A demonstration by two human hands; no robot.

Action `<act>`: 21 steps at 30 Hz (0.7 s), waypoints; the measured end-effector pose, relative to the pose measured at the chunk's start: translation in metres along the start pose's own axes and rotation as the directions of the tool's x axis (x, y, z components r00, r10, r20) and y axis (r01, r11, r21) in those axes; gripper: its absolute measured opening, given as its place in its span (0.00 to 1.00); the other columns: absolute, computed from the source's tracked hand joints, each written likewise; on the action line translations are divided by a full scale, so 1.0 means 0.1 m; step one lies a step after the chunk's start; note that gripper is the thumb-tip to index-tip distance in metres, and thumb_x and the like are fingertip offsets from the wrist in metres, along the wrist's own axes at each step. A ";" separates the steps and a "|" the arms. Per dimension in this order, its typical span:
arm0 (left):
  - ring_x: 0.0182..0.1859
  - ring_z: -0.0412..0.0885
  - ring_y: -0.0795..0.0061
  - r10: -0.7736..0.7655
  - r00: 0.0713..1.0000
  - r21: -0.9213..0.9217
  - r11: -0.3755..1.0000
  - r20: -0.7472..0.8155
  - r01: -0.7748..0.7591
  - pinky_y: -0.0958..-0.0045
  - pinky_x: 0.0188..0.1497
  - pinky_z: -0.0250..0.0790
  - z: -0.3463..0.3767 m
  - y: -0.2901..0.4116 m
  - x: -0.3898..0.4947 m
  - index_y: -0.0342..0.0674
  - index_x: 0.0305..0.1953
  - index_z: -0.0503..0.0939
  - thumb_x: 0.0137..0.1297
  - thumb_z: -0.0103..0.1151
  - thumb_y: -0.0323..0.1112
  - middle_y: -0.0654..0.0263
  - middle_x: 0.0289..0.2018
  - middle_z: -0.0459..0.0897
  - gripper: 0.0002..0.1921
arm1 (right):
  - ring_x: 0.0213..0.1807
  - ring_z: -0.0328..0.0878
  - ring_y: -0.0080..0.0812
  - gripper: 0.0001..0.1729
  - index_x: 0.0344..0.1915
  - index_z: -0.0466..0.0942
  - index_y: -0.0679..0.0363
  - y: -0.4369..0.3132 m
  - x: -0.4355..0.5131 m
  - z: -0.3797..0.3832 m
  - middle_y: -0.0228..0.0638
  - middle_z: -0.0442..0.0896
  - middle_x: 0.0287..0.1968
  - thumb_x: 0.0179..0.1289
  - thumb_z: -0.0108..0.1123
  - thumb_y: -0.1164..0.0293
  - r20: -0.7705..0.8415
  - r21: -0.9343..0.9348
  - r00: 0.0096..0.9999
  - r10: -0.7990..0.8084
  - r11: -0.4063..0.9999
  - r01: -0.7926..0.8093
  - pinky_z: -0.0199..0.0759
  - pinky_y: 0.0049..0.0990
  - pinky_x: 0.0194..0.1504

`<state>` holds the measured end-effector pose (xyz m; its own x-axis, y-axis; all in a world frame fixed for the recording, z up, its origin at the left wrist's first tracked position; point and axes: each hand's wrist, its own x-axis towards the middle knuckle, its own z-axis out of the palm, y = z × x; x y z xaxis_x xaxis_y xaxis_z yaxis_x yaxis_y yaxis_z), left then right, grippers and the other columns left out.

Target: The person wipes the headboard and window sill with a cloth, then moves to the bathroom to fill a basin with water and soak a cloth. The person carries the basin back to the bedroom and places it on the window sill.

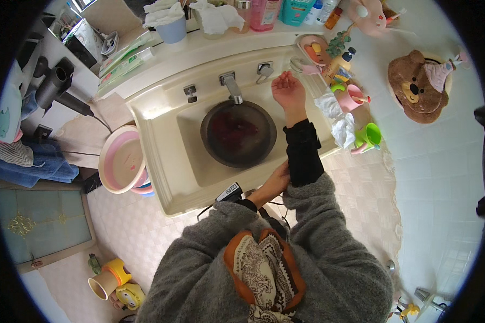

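Observation:
My right hand (288, 92) is raised palm up over the right side of the sink, its fingers loosely bent with nothing in them. A black inner cuff (303, 151) covers that wrist below a grey knit sleeve (309, 194). From the left, my left hand (278, 181) wraps around the right forearm at the black cuff; its fingertips are hidden behind the arm. Inside the cream sink (186, 145) sits a dark round basin (268, 151) of murky water, with something dark red (234, 129) in it. The metal faucet (233, 89) reaches over its far rim.
Crumpled white tissue (341, 125), a pink cup (349, 98) and a green cup (367, 136) stand along the right edge. Left of the sink are a pink-lined washbasin (121, 161) and a black hair dryer (60, 87). Bottles and a blue tub (171, 30) line the shelf behind.

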<state>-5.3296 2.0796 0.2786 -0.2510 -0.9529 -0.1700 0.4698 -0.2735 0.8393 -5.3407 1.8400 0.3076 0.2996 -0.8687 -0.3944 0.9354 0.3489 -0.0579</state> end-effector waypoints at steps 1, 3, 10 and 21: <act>0.51 0.69 0.74 -0.008 1.000 -0.015 1.000 -0.026 0.007 0.73 0.55 0.60 -0.01 -0.01 0.04 0.33 0.57 0.63 0.63 0.44 0.25 0.62 0.49 0.74 0.20 | 0.29 0.72 0.28 0.05 0.31 0.73 0.60 0.04 -0.04 0.03 0.31 0.75 0.28 0.55 0.49 0.77 0.006 -0.012 1.000 -0.010 1.000 0.010 0.68 0.30 0.34; 0.47 0.72 0.76 0.045 0.998 0.006 0.999 -0.043 -0.045 0.73 0.50 0.64 -0.02 -0.02 0.07 0.33 0.55 0.65 0.63 0.47 0.27 0.64 0.47 0.76 0.18 | 0.29 0.71 0.27 0.05 0.32 0.73 0.59 0.07 -0.08 0.07 0.31 0.75 0.28 0.54 0.49 0.77 0.057 -0.030 0.998 0.005 1.000 -0.003 0.68 0.30 0.34; 0.38 0.75 0.61 0.090 0.943 0.560 0.785 0.321 -0.265 0.69 0.42 0.65 -0.11 0.06 -0.10 0.31 0.43 0.72 0.58 0.54 0.31 0.52 0.37 0.79 0.13 | 0.31 0.72 0.29 0.07 0.35 0.73 0.61 0.11 -0.04 0.06 0.32 0.75 0.30 0.55 0.50 0.76 0.019 -0.112 0.998 -0.057 0.992 0.059 0.67 0.28 0.35; 0.39 0.71 0.64 0.302 0.952 0.388 0.872 0.055 -0.299 0.67 0.45 0.63 -0.08 0.30 -0.14 0.37 0.42 0.73 0.57 0.55 0.33 0.60 0.36 0.76 0.12 | 0.37 0.75 0.35 0.06 0.31 0.74 0.57 0.07 0.01 -0.48 0.34 0.77 0.33 0.51 0.51 0.73 0.695 -0.138 0.713 0.096 -0.955 0.264 0.67 0.34 0.38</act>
<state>-5.3055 2.0838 0.3023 -0.1433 -0.9824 0.1197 0.1561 0.0970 0.9830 -5.3435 1.8589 0.2626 0.4339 -0.8299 0.3508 -0.8400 -0.5134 -0.1756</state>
